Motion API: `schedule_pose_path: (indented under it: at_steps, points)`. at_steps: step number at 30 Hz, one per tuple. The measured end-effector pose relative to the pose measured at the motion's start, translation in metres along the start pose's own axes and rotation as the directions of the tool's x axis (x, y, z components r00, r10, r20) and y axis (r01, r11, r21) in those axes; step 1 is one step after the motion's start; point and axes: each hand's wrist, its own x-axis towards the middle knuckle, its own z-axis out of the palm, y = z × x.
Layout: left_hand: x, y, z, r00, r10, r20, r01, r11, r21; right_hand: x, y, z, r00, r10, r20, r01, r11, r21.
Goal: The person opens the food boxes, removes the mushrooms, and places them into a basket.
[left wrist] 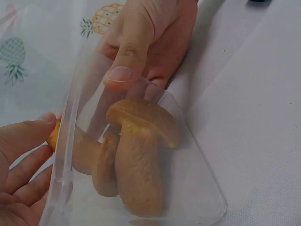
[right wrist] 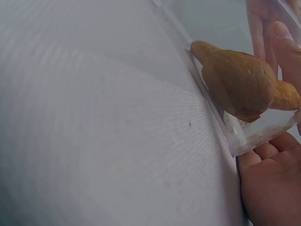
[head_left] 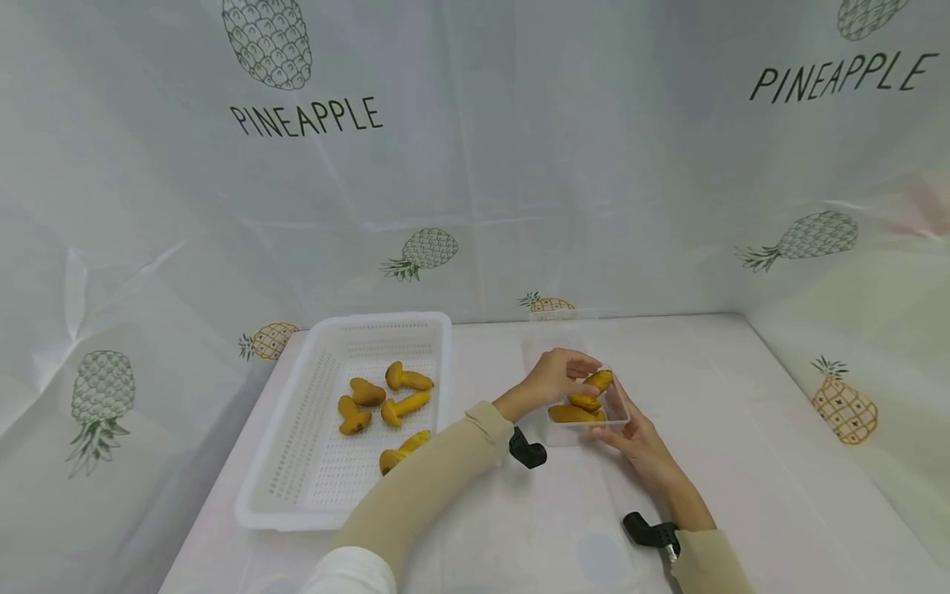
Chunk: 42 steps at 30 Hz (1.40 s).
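Observation:
A clear plastic box (head_left: 622, 412) holds several yellow-brown mushrooms (head_left: 571, 413), seen through its wall in both wrist views. My right hand (head_left: 644, 445) grips the box at its right side, the thumb (left wrist: 123, 75) on the wall in the left wrist view. Over the box, my left hand (head_left: 552, 381) pinches a mushroom (head_left: 599, 380) between thumb and fingers. In the left wrist view the box wall partly hides that mushroom, its yellow end (left wrist: 55, 136) at the left fingertips. My right palm (right wrist: 273, 183) shows low in the right wrist view.
Left of the box stands a white perforated basket (head_left: 297, 450) with several more mushrooms (head_left: 355, 415) in it. My left forearm crosses its near right corner. The box's clear lid (head_left: 560, 334) stands raised behind it. A pineapple-printed sheet (head_left: 519, 165) hangs behind the white table (head_left: 698, 379).

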Motion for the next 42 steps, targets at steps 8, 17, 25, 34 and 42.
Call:
schedule_pose_path:
  at_steps: [8, 17, 25, 34, 42]
  points:
    - [0.000, -0.001, 0.003, 0.999, 0.031, 0.012, -0.031, 0.999, 0.025, 0.000, -0.002, 0.000, 1.000, 0.018, 0.008, -0.018, 0.999, -0.048]
    - [0.004, -0.002, 0.006, 0.999, 0.042, 0.008, -0.042, 0.993, 0.109, 0.001, 0.000, -0.001, 1.000, -0.009, 0.018, 0.009, 1.000, -0.021]
    - [0.006, -0.005, 0.010, 0.997, 0.024, 0.067, -0.027, 0.999, 0.043, 0.000, 0.001, 0.000, 0.999, -0.037, 0.024, 0.038, 0.999, -0.011]
    - [0.008, -0.006, 0.012, 0.973, 0.085, 0.215, -0.121, 0.979, 0.162, -0.002, 0.002, 0.000, 0.999, -0.026, 0.027, 0.026, 1.000, 0.001]
    - [0.011, -0.005, 0.013, 0.958, 0.110, 0.263, -0.168, 0.963, 0.209, 0.000, 0.002, -0.001, 0.999, -0.034, 0.033, 0.033, 0.999, 0.025]
